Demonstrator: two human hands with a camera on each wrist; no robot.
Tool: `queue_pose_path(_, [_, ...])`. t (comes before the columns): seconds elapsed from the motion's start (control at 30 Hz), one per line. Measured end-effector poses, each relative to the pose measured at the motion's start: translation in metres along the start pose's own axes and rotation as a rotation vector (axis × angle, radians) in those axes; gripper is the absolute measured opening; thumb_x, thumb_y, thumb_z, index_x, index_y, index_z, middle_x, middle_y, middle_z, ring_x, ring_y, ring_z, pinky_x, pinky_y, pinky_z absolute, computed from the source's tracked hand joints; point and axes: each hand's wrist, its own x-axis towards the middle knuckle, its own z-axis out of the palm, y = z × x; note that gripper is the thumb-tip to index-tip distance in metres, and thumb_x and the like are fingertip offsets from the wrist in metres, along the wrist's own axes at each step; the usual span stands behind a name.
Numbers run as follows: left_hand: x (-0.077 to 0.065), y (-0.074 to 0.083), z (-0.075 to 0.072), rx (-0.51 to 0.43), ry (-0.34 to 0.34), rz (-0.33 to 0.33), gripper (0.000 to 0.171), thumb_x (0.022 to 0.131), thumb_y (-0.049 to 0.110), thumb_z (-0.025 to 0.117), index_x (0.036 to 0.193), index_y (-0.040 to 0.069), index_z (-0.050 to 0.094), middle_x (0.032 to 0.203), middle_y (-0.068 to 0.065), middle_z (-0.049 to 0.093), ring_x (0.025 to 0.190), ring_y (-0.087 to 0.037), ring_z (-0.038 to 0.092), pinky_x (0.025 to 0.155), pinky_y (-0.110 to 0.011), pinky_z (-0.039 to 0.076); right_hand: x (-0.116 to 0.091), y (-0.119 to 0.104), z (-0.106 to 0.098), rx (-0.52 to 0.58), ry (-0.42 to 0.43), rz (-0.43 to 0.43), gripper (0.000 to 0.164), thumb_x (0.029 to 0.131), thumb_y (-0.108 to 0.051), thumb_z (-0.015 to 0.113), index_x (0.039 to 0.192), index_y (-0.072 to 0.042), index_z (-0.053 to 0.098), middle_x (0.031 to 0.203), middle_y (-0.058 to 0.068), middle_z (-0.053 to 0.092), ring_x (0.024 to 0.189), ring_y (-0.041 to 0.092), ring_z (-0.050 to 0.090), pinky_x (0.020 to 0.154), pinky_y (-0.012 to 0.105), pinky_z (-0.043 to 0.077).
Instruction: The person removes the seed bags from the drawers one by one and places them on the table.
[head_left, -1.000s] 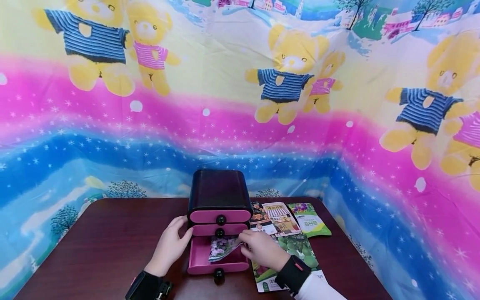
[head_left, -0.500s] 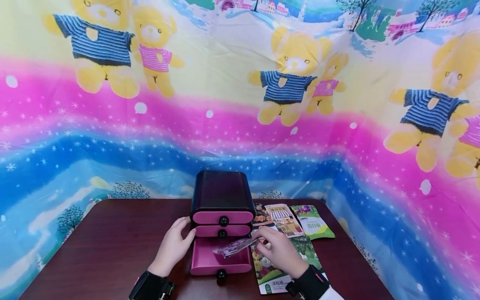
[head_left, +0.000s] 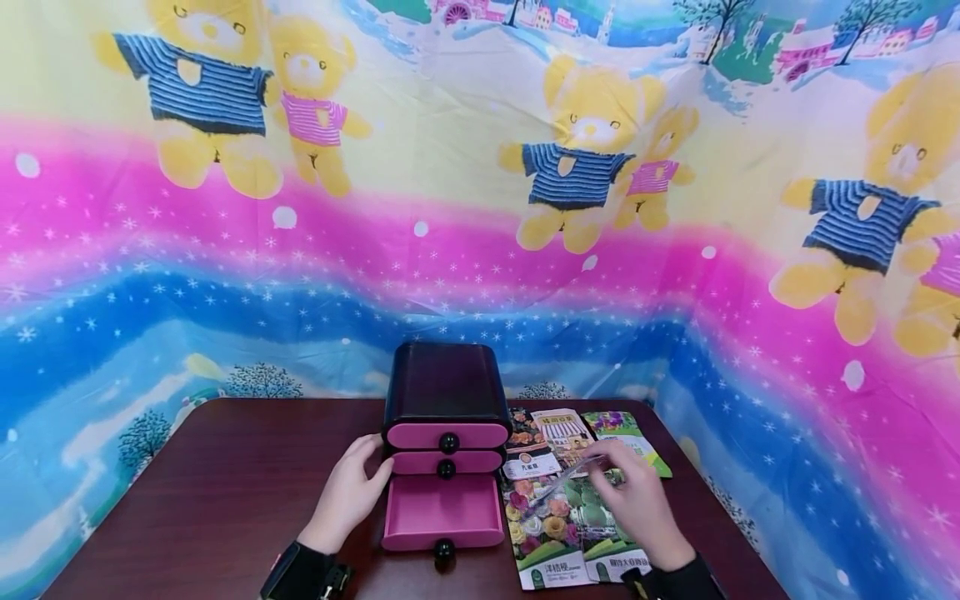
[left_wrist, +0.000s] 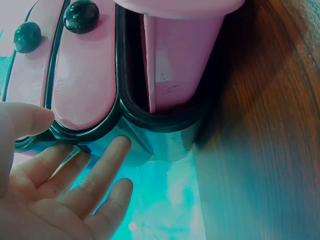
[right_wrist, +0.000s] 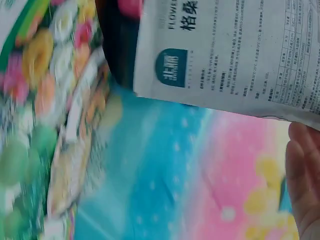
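A black cabinet with pink drawers and round black knobs stands on the table, its bottom drawer pulled out and bare inside. My left hand rests against the cabinet's left side; in the left wrist view its thumb is at the drawer fronts and its fingers lie loosely extended along the side. My right hand pinches a flower seed packet by its edge. That packet is tilted nearly edge-on in the head view, over the other packets, with its printed grey-white back towards the right wrist camera.
Right of the cabinet lie several seed packets: one with orange flowers, one with a striped awning, a rose-coloured bloom packet and a green one. A green-white packet lies furthest right. A patterned bear cloth hangs behind.
My right hand has lifted the seed packet out of the bottom drawer and carried it right, over the other packets. The left hand stays at the cabinet's side.
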Motion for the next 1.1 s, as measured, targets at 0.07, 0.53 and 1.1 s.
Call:
queue_pose_path(0.07, [0.0, 0.0, 0.0, -0.002, 0.0, 0.003, 0.045, 0.1, 0.017, 0.063, 0.141, -0.003, 0.057, 0.145, -0.019, 0.054, 0.136, -0.038, 0.051, 0.106, -0.055, 0.046, -0.001, 0.007, -0.014, -0.067, 0.018, 0.034, 0.043, 0.081, 0.016, 0.073, 0.107, -0.019, 0.07, 0.102, -0.003, 0.07, 0.09, 0.008, 0.065, 0.081, 0.014, 0.05])
queue_pose_path(0.53, [-0.002, -0.001, 0.0, 0.007, -0.004, 0.004, 0.047, 0.1, 0.018, 0.063, 0.142, -0.003, 0.056, 0.146, -0.02, 0.053, 0.132, -0.037, 0.054, 0.101, -0.054, 0.05, -0.046, 0.07, -0.083, -0.393, 0.093, 0.354, 0.021, 0.083, 0.005, 0.074, 0.096, -0.011, 0.072, 0.091, 0.004, 0.071, 0.077, 0.005, 0.063, 0.07, 0.005, 0.042])
queue_pose_path(1.1, [-0.001, 0.0, 0.0, 0.007, 0.009, 0.008, 0.047, 0.1, 0.019, 0.064, 0.14, -0.004, 0.057, 0.145, -0.021, 0.054, 0.133, -0.037, 0.054, 0.102, -0.054, 0.049, -0.089, 0.111, -0.106, -0.474, 0.043, 0.63, 0.012, 0.088, -0.001, 0.07, 0.097, -0.008, 0.071, 0.094, 0.013, 0.072, 0.076, 0.021, 0.064, 0.06, 0.018, 0.044])
